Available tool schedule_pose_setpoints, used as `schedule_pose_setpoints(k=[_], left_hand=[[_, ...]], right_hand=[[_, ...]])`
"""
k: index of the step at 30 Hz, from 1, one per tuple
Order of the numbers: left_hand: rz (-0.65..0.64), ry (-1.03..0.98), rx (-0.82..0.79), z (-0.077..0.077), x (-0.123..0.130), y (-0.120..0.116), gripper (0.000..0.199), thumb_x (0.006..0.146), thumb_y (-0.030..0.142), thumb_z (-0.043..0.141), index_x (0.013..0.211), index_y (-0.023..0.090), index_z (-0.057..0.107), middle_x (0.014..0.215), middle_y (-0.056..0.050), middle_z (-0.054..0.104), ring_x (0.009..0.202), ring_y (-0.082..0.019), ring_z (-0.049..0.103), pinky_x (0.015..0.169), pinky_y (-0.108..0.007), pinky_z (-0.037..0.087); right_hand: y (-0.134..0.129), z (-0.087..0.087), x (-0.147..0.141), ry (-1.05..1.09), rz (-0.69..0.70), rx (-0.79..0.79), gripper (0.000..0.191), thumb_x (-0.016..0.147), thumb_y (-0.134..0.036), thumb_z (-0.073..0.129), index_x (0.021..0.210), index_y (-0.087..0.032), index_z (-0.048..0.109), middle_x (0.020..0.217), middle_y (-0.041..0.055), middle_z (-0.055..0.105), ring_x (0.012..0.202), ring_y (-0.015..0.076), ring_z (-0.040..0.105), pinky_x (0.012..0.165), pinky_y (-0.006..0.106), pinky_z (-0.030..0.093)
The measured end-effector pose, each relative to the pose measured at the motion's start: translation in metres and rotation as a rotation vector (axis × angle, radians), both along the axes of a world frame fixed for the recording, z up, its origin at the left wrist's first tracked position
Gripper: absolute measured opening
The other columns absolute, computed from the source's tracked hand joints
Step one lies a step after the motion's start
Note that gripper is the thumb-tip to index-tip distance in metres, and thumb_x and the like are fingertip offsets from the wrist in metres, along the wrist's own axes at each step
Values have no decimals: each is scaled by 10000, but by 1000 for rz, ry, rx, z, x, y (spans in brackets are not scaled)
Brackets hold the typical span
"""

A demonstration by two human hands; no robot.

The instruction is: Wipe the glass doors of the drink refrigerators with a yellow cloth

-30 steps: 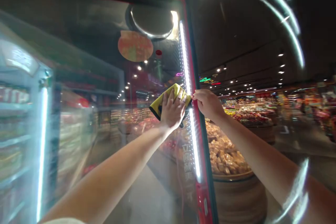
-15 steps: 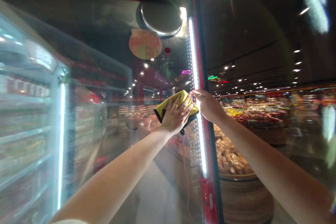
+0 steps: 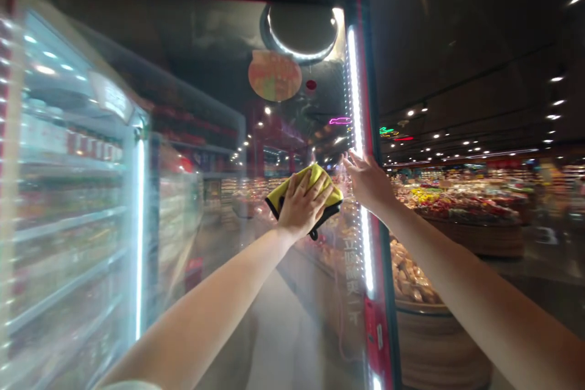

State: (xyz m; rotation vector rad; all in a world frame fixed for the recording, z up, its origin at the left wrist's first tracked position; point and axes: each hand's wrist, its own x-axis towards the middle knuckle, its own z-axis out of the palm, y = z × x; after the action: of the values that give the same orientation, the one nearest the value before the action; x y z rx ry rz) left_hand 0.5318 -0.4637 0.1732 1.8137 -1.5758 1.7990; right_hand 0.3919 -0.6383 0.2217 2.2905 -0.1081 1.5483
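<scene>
Plainly, the yellow cloth (image 3: 335, 194) lies right under my left hand (image 3: 299, 204), spread against the glass pane (image 3: 205, 42), its dark edging turned up along the lower side. Its longer axis runs roughly crosswise, from the left corner toward the upright light strip (image 3: 354, 85), with a small dark loop hanging at the bottom. My left palm and spread fingers lie flat over it rather than closing round it. My right hand (image 3: 372, 183) is the farther one, just beside the cloth, up and to its right; its fingers are apart and loosely bent, with nothing in them that I can see. They reach across the light strip from the frame (image 3: 393, 317) side, and I cannot tell whether the tips touch the glass.

Compared with the earlier frames, the cloth now sits clear of the strip, with a narrow gap at its right corner, where at first it reached the strip. My right fingers, earlier gathered at the frame's edge, are now looser and farther in over the pane. The lit shelves (image 3: 68, 225) also show more fully on the left.
</scene>
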Motion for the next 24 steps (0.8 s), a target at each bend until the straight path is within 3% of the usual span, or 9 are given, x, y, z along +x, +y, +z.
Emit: schedule_pose_setpoints(k=[3,6,9,11,13,16,20,22,24], left_hand=[[20,14,-17,28,7,11,533,1009,346,473,1539,334,419,1636,25,361,1536,-316,280,1271,-601,156],[79,137,-291,48,22,35,527,1006,349,470,1531,328,439,1643,9,350,1542,-321,266,1269,-602,163],[110,198,-460,28,27,49,537,1003,324,466,1539,311,433,1651,-10,335,1556,-325,225,1268,-592,178],[107,146,-356,5,23,48,551,998,313,479,1546,312,420,1647,-10,346,1557,-324,221,1267,-580,189],[94,61,-165,-7,18,42,573,989,316,509,1552,331,402,1641,2,360,1552,-311,240,1269,-563,200],[90,-2,-12,12,19,40,572,991,338,514,1550,363,393,1644,41,351,1543,-292,270,1274,-529,209],[141,144,-286,57,37,66,534,1012,356,456,1544,322,417,1652,18,334,1530,-309,297,1270,-541,207],[162,229,-466,54,45,82,536,1011,346,448,1544,294,424,1659,-8,319,1533,-313,288,1270,-548,197],[171,247,-507,30,46,92,535,1006,324,452,1539,284,436,1659,-18,320,1542,-310,268,1272,-542,188]], right_hand=[[10,-1,9,27,-19,8,554,877,-28,463,1406,-133,593,1557,149,481,1471,313,413,1181,508,408],[6,-3,11,49,-2,54,602,858,-24,476,1444,-134,558,1579,145,448,1450,296,450,1143,460,461],[5,-4,8,82,0,80,609,844,-13,483,1441,-116,557,1580,151,444,1430,277,479,1159,427,446],[15,-6,9,76,-21,98,582,861,-21,472,1427,-121,568,1579,151,448,1425,283,485,1180,460,413],[35,-6,14,68,-24,97,557,880,-21,448,1414,-115,576,1583,160,440,1456,298,440,1209,518,356],[64,-3,28,116,57,91,576,883,-5,429,1439,-100,547,1604,176,400,1514,291,336,1208,492,371],[75,1,39,162,146,156,680,845,41,411,1508,-100,462,1619,181,365,1520,282,314,1165,433,448],[69,0,40,171,171,172,713,814,70,399,1506,-89,462,1629,172,344,1524,276,302,1172,424,445],[63,-3,40,181,191,170,726,798,79,402,1502,-91,468,1641,158,319,1532,281,275,1173,430,446]])
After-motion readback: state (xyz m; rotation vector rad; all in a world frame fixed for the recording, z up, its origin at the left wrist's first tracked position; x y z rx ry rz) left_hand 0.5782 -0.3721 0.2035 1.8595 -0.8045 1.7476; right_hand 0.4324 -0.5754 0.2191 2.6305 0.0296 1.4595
